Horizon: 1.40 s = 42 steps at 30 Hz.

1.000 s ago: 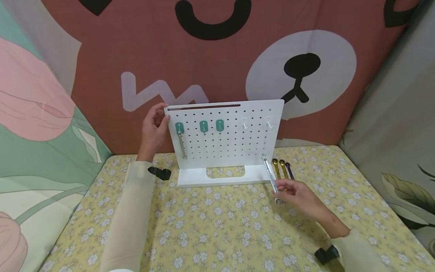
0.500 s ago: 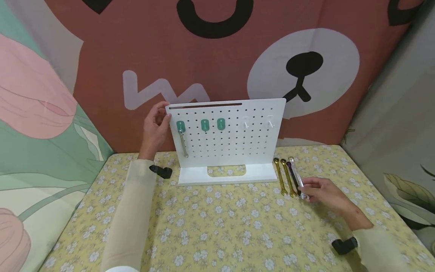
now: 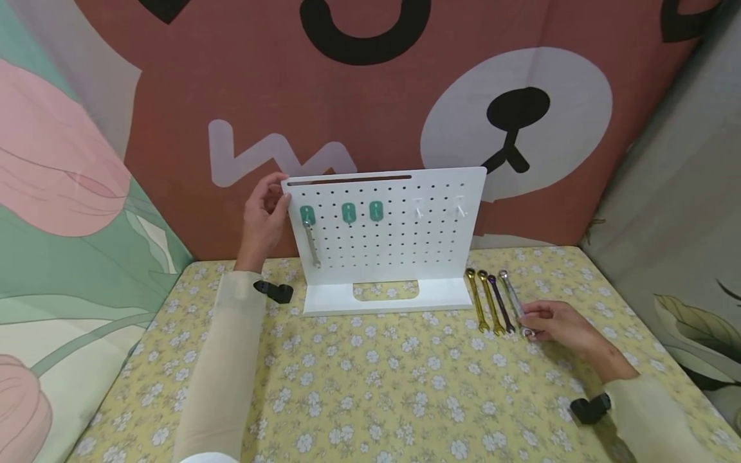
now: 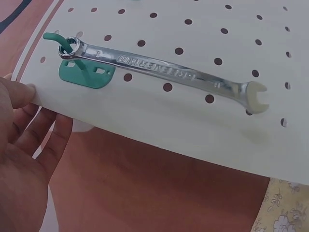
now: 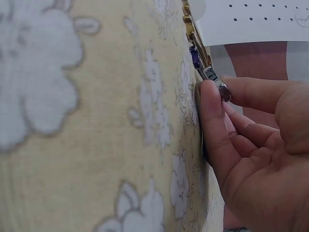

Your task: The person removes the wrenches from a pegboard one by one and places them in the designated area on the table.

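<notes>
My left hand (image 3: 263, 222) grips the upper left edge of a white pegboard (image 3: 399, 254), thumb in front and fingers behind. Close to that hand, a silver combination wrench (image 4: 159, 70) hangs by its ring end from a green hook (image 4: 87, 75). At the right, my right hand (image 3: 558, 326) pinches the near end of another silver combination wrench (image 3: 512, 292) between thumb and fingers, low at the tabletop. Left of it lie a purple wrench (image 3: 500, 303) and two gold wrenches (image 3: 491, 302), side by side with their ring ends away from me.
Two more green hooks (image 3: 348, 213) and two clear hooks (image 3: 460, 209) stick out of the board's upper part. The board's foot (image 3: 330, 302) has a cutout in the middle. A yellow floral cloth (image 3: 370, 386) covers the table; a printed curtain (image 3: 370, 103) stands behind.
My right hand has carried the silver wrench from in front of the board's right side to the right, down beside the purple wrench. The left hand stays on the board.
</notes>
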### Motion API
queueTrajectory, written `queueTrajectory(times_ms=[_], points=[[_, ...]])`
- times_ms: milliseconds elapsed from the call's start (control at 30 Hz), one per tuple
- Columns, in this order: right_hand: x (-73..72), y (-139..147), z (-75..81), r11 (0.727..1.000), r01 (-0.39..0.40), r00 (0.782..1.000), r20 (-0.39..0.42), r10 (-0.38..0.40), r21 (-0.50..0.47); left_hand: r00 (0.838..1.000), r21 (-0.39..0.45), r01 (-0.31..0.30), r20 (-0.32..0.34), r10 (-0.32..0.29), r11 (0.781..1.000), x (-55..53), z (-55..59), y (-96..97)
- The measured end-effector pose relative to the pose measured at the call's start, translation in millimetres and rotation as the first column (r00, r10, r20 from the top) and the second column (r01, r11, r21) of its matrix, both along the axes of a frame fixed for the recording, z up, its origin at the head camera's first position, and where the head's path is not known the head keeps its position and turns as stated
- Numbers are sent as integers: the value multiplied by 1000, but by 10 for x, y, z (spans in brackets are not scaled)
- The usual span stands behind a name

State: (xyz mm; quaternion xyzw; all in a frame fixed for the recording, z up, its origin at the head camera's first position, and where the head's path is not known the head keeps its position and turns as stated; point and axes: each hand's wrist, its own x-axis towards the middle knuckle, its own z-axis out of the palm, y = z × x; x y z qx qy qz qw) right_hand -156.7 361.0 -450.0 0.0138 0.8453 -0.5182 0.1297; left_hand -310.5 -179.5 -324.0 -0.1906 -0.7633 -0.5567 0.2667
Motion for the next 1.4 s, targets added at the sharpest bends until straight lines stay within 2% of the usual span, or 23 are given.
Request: queueTrajectory(times_ms=[233, 333, 567, 733, 867, 1033, 1233, 1400], points=[[-13, -18, 40, 1000, -27, 1000, -10, 27, 14, 1000, 4, 17, -10, -17, 1000, 110, 83, 55], [-19, -44, 78, 998, -34, 999, -25, 36, 61, 1000, 8, 22, -20, -22, 1000, 123, 97, 58], [15, -137, 199, 985, -36, 998, -46, 44, 168, 999, 7, 25, -28, -25, 1000, 60, 50, 31], [30, -138, 206, 978, -29, 998, -51, 41, 206, 999, 7, 29, -22, -29, 1000, 128, 105, 51], [54, -154, 211, 967, 1, 992, -123, 31, 254, 999, 4, 29, -13, -29, 1000, 145, 126, 64], [65, -231, 251, 956, 51, 970, -241, 20, 287, 1000, 1, 21, -12, -21, 1000, 142, 126, 64], [19, -391, 265, 968, 36, 955, -293, 39, 249, 1000, 6, 12, -8, -11, 1000, 170, 131, 82], [-58, -580, 261, 983, -16, 949, -308, 72, 180, 1000, 14, 22, -10, -21, 1000, 162, 121, 76]])
